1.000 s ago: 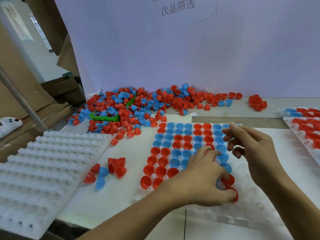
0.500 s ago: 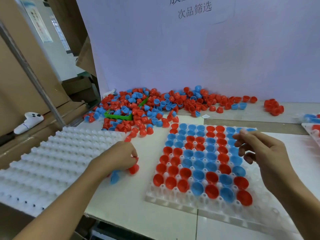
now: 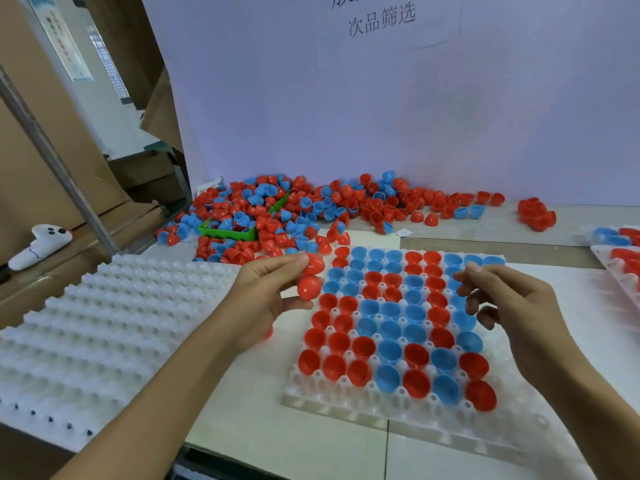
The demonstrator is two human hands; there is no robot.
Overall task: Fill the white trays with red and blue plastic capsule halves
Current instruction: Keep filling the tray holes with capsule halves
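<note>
A white tray (image 3: pixel 346 408) lies in front of me, most of its cups holding red and blue capsule halves (image 3: pixel 391 313). My left hand (image 3: pixel 266 299) hovers just left of the tray's far corner and grips red capsule halves (image 3: pixel 309 278) between thumb and fingers; another red piece peeks out below the palm. My right hand (image 3: pixel 509 306) floats over the tray's right side with fingers loosely curled and nothing visible in them. A big loose pile of red and blue halves (image 3: pixel 311 213) lies along the back wall.
A second white tray (image 3: pixel 86 327), bumps up and bare, sits at the left. A green bin (image 3: pixel 228 232) is buried in the pile. More filled trays (image 3: pixel 620 261) show at the right edge. A small red heap (image 3: pixel 536 213) lies at the back right. A white controller (image 3: pixel 38 244) rests on cardboard.
My left hand went from the tray's near edge to the loose halves on the table, gathered red ones, and has lifted them up beside the tray. The right hand barely moved.
</note>
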